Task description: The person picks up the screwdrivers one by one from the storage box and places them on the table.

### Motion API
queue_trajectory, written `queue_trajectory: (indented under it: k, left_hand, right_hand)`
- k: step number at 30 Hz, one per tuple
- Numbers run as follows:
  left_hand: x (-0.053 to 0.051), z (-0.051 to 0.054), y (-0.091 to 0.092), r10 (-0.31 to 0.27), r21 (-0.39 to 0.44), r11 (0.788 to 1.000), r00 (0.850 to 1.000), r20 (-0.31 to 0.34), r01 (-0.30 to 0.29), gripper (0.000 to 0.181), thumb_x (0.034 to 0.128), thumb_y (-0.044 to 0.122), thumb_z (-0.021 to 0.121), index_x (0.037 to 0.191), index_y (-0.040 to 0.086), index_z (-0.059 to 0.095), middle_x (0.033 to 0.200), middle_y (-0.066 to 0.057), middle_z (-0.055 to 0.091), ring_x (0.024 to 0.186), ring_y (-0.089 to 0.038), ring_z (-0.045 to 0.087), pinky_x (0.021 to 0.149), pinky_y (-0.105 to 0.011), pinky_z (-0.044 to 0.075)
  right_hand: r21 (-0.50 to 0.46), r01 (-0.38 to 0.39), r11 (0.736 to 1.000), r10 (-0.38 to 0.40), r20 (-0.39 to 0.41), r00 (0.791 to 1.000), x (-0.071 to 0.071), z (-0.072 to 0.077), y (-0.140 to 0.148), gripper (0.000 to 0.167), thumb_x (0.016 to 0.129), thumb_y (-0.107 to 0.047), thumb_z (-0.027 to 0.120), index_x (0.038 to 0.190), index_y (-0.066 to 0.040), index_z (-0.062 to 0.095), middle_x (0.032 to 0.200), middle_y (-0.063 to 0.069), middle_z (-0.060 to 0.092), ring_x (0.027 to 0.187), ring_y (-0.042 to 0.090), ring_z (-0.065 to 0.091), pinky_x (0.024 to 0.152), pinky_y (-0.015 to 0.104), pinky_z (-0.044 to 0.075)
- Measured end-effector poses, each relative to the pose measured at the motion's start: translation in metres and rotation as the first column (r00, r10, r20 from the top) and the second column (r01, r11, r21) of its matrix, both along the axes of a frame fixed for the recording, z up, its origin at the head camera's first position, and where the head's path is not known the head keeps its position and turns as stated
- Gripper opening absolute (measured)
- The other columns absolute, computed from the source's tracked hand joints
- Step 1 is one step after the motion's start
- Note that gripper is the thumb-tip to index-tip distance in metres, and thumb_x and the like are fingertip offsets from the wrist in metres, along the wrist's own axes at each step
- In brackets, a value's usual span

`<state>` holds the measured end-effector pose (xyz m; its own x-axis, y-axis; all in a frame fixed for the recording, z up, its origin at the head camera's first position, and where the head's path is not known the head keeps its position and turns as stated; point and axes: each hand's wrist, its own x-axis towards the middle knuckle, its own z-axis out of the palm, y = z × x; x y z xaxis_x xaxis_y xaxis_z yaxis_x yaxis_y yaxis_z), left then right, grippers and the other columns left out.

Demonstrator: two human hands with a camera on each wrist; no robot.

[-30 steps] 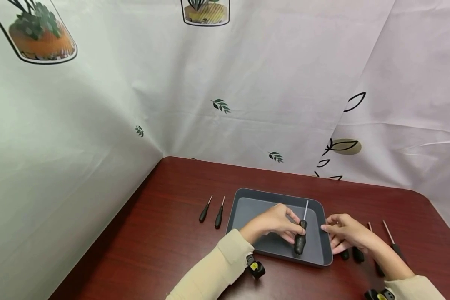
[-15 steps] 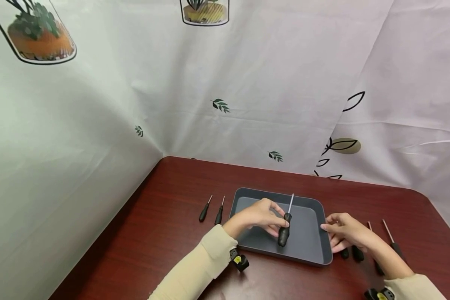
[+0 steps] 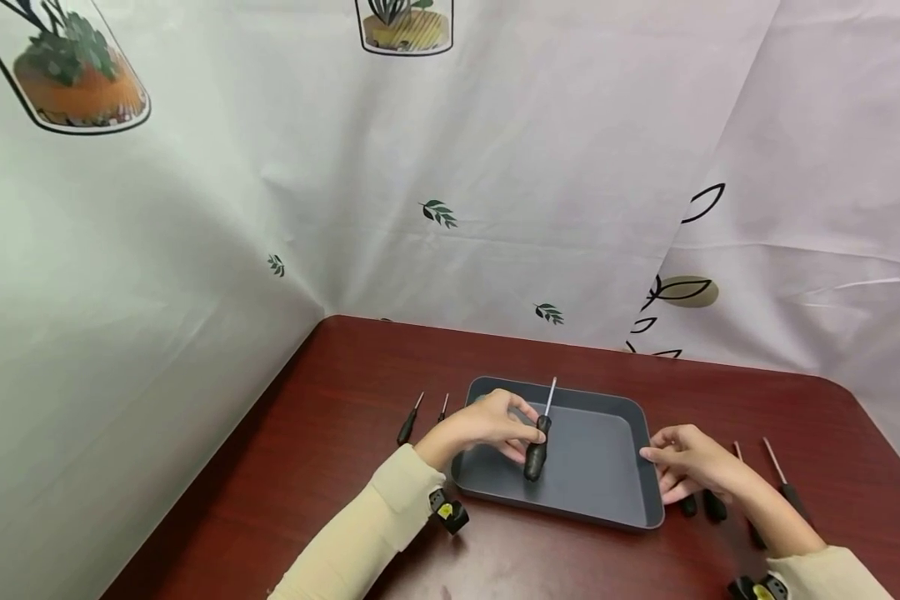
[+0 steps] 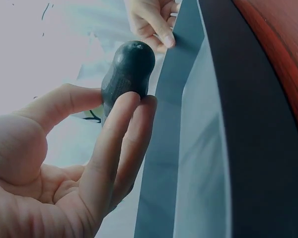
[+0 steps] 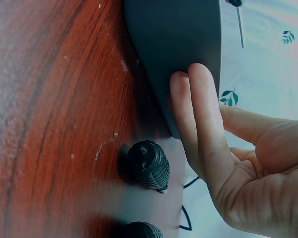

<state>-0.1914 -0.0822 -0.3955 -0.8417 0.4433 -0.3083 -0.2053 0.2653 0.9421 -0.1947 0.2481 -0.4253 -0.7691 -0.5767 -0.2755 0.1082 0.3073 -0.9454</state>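
Note:
Above the left half of a shallow grey tray (image 3: 596, 467), my left hand (image 3: 489, 421) pinches a screwdriver by its black handle (image 3: 537, 452). Its metal shaft tilts up and toward the far side. The left wrist view shows the thumb on one side of the rounded handle (image 4: 128, 69) and fingers on the other. My right hand (image 3: 693, 462) grips the tray's right wall, thumb at the rim and fingers along the outside. In the right wrist view, two fingers (image 5: 204, 104) lie flat against the tray's outer wall (image 5: 174, 39).
Left of the tray lie two small screwdrivers, one in plain sight (image 3: 408, 425) and one (image 3: 442, 410) partly covered by the left hand. Several black-handled screwdrivers (image 3: 793, 498) lie right of the tray, some partly behind the right hand. Patterned white cloth (image 3: 495, 208) hangs behind the table (image 3: 360, 375).
My left hand has moved left across the tray with the screwdriver, from its right part to its left half. The right hand and the tray have stayed in place.

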Motion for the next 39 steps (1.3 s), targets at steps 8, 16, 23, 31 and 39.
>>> queue_trajectory:
  k: [8,16,23,31,39]
  left_hand:
    - [0.000,0.005,-0.024,-0.035,-0.011,0.999,0.999,-0.016,0.035,0.025,0.0886,0.003,0.072,0.110,-0.004,0.061,0.086,-0.013,0.072,0.064,-0.019,0.068,0.069,-0.043,0.062]
    - [-0.004,0.012,-0.054,0.002,-0.045,0.999,1.000,-0.004,-0.002,0.032,0.0891,0.007,0.072,0.117,-0.004,0.061,0.086,-0.012,0.070,0.067,-0.018,0.069,0.075,-0.046,0.061]
    - [-0.003,0.018,-0.075,0.017,-0.041,0.999,1.000,-0.019,-0.018,0.035,0.0895,0.008,0.070,0.120,-0.005,0.060,0.088,-0.013,0.064,0.071,-0.021,0.069,0.072,-0.042,0.062]
    - [-0.003,0.023,-0.099,0.066,-0.063,0.996,0.997,-0.048,-0.069,0.033,0.0910,0.006,0.065,0.121,-0.006,0.058,0.096,-0.014,0.066,0.071,-0.020,0.068,0.067,-0.035,0.062]
    - [-0.003,0.026,-0.125,0.087,-0.088,0.992,0.995,-0.048,-0.091,0.032,0.0949,0.006,0.060,0.124,-0.007,0.056,0.100,-0.015,0.067,0.072,-0.020,0.069,0.068,-0.036,0.062]
  right_hand:
    - [0.008,0.016,1.000,-0.016,0.000,1.000,0.001,0.000,-0.002,0.029,0.103,-0.007,0.053,0.109,0.021,0.051,0.078,0.016,0.067,0.065,0.025,0.071,0.062,0.044,0.062]
    - [0.014,0.024,1.000,-0.024,0.002,1.000,0.001,0.004,-0.002,0.027,0.103,-0.007,0.053,0.107,0.019,0.054,0.078,0.017,0.067,0.064,0.024,0.071,0.061,0.043,0.062]
    - [0.016,0.023,1.000,-0.023,0.004,1.000,0.001,0.004,-0.002,0.027,0.103,-0.007,0.053,0.107,0.019,0.054,0.078,0.016,0.067,0.063,0.023,0.071,0.061,0.042,0.062]
    - [0.021,0.029,0.999,-0.029,-0.002,1.000,0.002,0.004,-0.003,0.026,0.103,-0.007,0.053,0.106,0.019,0.054,0.076,0.016,0.066,0.062,0.022,0.070,0.061,0.042,0.062]
    - [0.020,0.026,0.999,-0.026,-0.003,1.000,0.002,0.003,-0.003,0.026,0.103,-0.007,0.052,0.107,0.019,0.054,0.077,0.017,0.066,0.063,0.024,0.071,0.061,0.042,0.062]
